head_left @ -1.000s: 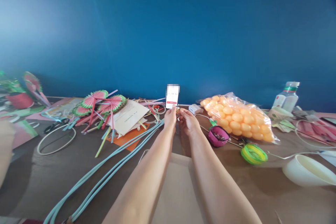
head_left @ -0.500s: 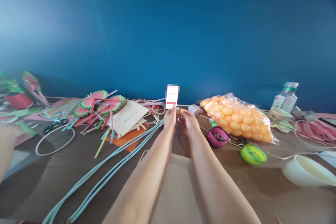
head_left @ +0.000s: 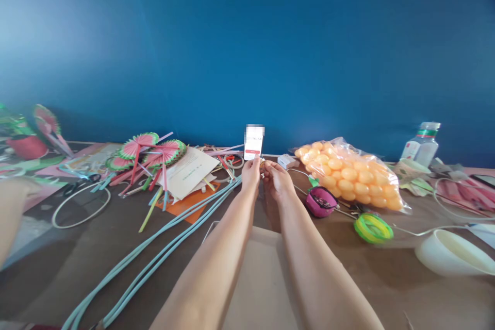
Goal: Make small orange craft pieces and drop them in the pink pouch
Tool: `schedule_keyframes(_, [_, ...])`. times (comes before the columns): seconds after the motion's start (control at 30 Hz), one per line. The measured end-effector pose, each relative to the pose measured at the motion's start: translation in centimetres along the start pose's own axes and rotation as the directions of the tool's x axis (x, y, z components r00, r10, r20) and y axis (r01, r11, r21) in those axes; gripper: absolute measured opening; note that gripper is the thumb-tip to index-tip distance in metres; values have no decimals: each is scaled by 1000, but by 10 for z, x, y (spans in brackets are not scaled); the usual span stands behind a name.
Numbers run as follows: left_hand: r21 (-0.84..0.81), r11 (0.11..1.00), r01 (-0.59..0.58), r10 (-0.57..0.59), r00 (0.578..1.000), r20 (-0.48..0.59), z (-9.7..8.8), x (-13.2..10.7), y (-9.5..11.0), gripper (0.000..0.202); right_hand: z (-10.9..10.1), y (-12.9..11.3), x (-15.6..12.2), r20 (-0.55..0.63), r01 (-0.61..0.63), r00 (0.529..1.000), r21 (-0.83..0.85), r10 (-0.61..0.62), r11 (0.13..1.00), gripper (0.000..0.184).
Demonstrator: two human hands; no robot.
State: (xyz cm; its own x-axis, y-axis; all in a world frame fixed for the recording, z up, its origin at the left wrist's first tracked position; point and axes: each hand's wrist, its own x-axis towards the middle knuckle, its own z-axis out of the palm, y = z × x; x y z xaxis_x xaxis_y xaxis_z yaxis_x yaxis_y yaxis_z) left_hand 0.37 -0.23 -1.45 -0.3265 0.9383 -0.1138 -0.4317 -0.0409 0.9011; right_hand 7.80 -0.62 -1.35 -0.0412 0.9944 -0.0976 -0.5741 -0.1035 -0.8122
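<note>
Both my arms reach far forward, and the hands almost meet in front of a lit phone (head_left: 252, 147) that leans near the blue wall. My left hand (head_left: 250, 172) is closed, with its thumb up, close below the phone. Beside it, my right hand (head_left: 279, 179) is pinched, fingers bent inward. A tiny, goldish thing (head_left: 262, 162) shows between the fingertips of the two hands. It is too small to name, and the fingers partly cover it.
Pale blue cords (head_left: 154, 247) and watermelon-patterned paper fans (head_left: 139, 145) lie left. Rightward are a bag of orange balls (head_left: 350, 172), a purple pouch (head_left: 320, 201), a green-yellow coil (head_left: 373, 228), a white bowl (head_left: 452, 252) and a bottle (head_left: 423, 144). Another person's arm (head_left: 10, 211) enters left.
My hands stay in nearly the same place, still together at the small thing. The other person's arm at the left edge has shifted slightly. The digits on the phone screen have changed.
</note>
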Motion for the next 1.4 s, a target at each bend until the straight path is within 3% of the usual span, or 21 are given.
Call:
schedule_keyframes(0.43, [-32, 999, -5, 5, 1000, 4, 1, 0, 0, 39, 1, -1, -1, 30, 30, 999, -10, -30, 999, 20])
schedule_keyframes(1.03, [81, 995, -65, 67, 998, -19, -3, 2, -5, 39, 2, 2, -2, -2, 50, 999, -69, -50, 996, 19])
schedule_keyframes(1.2, [74, 995, -60, 62, 998, -18, -3, 4, -8, 40, 2, 3, -2, -41, 45, 998, -82, -48, 996, 26])
schedule_keyframes(1.4, [-17, 998, -68, 67, 998, -18, -3, 10, -13, 45, 3, 7, -1, -23, 69, 997, -67, -71, 995, 20])
